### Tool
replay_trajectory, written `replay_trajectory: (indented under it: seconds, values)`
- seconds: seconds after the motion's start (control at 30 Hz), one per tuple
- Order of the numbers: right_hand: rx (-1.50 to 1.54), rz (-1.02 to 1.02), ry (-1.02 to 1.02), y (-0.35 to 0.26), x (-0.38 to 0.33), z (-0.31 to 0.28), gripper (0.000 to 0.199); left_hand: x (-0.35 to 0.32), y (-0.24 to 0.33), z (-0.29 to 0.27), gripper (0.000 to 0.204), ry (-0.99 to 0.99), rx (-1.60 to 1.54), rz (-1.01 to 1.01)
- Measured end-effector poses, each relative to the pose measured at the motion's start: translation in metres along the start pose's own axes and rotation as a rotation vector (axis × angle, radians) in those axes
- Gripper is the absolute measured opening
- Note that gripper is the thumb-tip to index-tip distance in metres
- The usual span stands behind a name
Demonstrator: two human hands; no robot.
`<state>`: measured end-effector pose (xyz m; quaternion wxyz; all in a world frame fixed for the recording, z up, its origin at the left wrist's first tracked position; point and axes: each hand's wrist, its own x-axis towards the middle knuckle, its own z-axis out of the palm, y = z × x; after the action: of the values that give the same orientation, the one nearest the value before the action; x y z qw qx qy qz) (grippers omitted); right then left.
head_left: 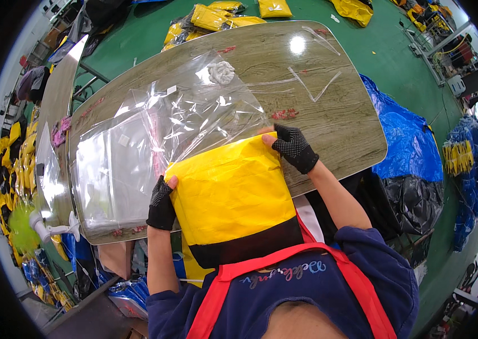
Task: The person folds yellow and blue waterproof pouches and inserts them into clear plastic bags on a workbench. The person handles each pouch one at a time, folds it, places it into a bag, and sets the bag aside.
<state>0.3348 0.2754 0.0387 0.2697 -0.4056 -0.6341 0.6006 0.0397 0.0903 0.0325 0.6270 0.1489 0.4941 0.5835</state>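
A flat yellow bag (pixel 230 192) with a black band along its near end lies between my hands, partly over the table's front edge. My left hand (pixel 161 203), in a black fingerless glove, grips its far left corner, thumb on top. At the far right corner my right hand (pixel 294 148), in a matching dotted glove, pinches the yellow edge. Most of the fingers of both hands are hidden under the bag or behind it. The bag's far edge meets a clear plastic bag (pixel 210 113) spread on the table; whether it goes inside I cannot tell.
More clear plastic bags (pixel 116 169) are stacked on the left of the wood-grain table (pixel 335 121). A crumpled white wad (pixel 221 72) sits on the plastic. Yellow packs (pixel 210 18) lie on the green floor beyond. A large blue and black sack (pixel 405 147) stands at the right.
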Motion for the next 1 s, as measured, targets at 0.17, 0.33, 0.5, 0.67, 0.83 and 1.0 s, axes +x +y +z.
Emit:
replay_trajectory:
  seconds: [0.17,0.33,0.5,0.67,0.83,1.0]
  values:
    - [0.070,-0.132,0.151,0.007,-0.008,0.016,0.024,0.006,0.011,0.014,0.060,0.102,0.183,0.087]
    - [-0.047,-0.064,0.372,0.016,-0.031,0.030,0.028,0.013,-0.016,-0.002,0.046,0.175,0.400,0.310]
    - [0.018,-0.129,0.522,0.031,-0.038,0.039,0.035,0.014,-0.027,0.007,0.044,0.250,0.237,0.188]
    - [0.041,0.025,0.421,0.037,-0.067,0.037,0.032,0.002,-0.002,0.012,0.050,0.021,-0.124,-0.105]
    - [-0.075,-0.008,0.278,0.042,-0.084,0.033,0.047,0.003,-0.017,0.014,0.024,0.270,0.235,0.122]
    - [-0.110,0.101,0.202,0.024,-0.074,0.004,0.061,0.013,-0.060,0.035,0.022,0.482,0.426,0.316]
